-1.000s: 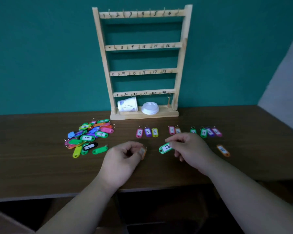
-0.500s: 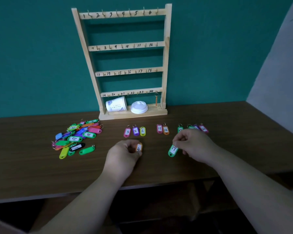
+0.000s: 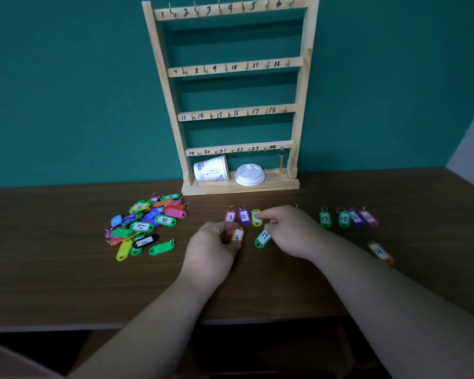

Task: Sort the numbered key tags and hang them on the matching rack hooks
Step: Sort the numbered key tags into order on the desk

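My left hand (image 3: 215, 246) pinches an orange tag marked 4 (image 3: 237, 237) just above the table. My right hand (image 3: 289, 231) holds a green tag marked 19 (image 3: 262, 238) and its fingertips reach the yellow tag (image 3: 256, 218) in a short row with a pink 3 (image 3: 230, 216) and a purple 5 (image 3: 244, 216). The wooden rack (image 3: 231, 110) stands against the wall, with four numbered rails of hooks. An orange tag (image 3: 281, 166) hangs at hook 24. A loose pile of coloured tags (image 3: 145, 224) lies to the left.
A tipped paper cup (image 3: 211, 168) and its white lid (image 3: 250, 175) sit on the rack's base. More sorted tags (image 3: 348, 218) lie in a row on the right, and a lone orange tag (image 3: 380, 252) sits nearer the table's front edge (image 3: 93, 325).
My right hand has carried the green 19 tag left, to the row of 3, 5 and the yellow tag. My left hand has turned the orange tag so its 4 shows.
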